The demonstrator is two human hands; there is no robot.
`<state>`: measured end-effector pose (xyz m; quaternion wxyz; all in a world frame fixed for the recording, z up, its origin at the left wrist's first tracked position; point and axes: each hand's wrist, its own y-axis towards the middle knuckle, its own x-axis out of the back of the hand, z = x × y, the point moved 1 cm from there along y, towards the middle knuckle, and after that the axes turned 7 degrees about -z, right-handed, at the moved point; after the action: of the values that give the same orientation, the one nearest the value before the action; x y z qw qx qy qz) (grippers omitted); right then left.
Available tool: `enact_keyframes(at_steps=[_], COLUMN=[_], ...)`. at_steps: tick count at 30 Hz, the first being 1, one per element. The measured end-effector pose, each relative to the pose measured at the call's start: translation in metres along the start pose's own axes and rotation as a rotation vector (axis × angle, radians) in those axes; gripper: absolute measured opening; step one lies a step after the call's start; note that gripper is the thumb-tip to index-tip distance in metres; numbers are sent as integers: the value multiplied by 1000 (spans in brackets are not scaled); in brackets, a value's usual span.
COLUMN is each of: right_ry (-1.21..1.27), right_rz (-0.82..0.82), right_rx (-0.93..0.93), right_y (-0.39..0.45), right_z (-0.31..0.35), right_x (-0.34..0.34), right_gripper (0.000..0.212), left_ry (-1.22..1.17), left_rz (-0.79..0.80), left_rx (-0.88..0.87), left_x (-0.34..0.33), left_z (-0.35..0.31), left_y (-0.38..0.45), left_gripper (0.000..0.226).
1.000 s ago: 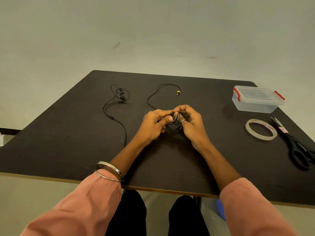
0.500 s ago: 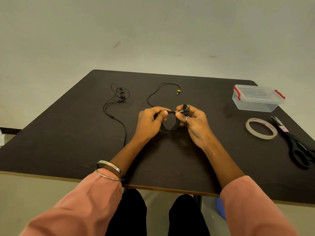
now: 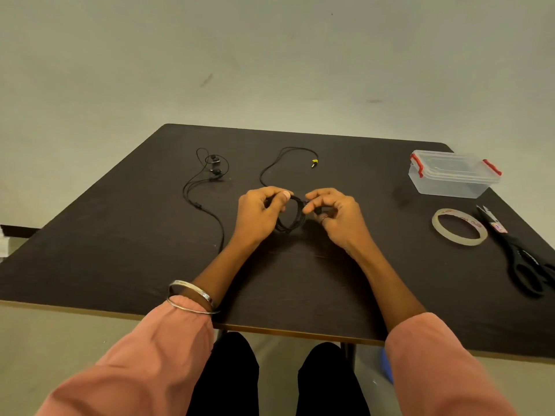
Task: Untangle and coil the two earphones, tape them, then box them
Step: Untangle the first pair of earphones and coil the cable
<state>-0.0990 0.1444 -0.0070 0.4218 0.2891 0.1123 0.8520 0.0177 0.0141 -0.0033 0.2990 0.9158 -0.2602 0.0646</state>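
Both hands are working mid-table: left hand (image 3: 260, 212) is pinching one side of a small black coiled earphone (image 3: 290, 218), right hand (image 3: 335, 214) is pinching the other side, thumb and fingertips closed on the cable. The coil is hanging between the two grips, its lower loops just above or touching the dark table (image 3: 120, 250), cannot tell which. From the left-hand grip a loose tail is running away to a yellow-tipped plug (image 3: 314, 163) lying beyond the hands. Second earphone (image 3: 210, 181) is lying uncoiled on the table, left of the grip, well apart. Right of the grip, far side, a clear box (image 3: 453, 177) with red clips is sitting lidded; nearer, tape roll (image 3: 459, 226) is lying flat with black scissors (image 3: 522, 253) just beside it.
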Motion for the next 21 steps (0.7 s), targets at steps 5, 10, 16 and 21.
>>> enact_keyframes(at_steps=[5, 10, 16, 21], right_ry=[-235, 13, -29, 28], right_rz=[112, 40, 8, 48], right_rx=[78, -21, -26, -80], right_y=[-4, -2, -4, -6], right_z=[0, -1, 4, 6], right_x=[3, 6, 4, -2], right_gripper=[51, 58, 32, 27], left_ry=[75, 66, 43, -23], left_rz=[37, 16, 26, 56], left_rx=[-78, -37, -21, 11], left_x=[-3, -1, -3, -2], left_z=[-2, 1, 3, 2], left_y=[-3, -2, -2, -3], left_gripper=[16, 17, 15, 16])
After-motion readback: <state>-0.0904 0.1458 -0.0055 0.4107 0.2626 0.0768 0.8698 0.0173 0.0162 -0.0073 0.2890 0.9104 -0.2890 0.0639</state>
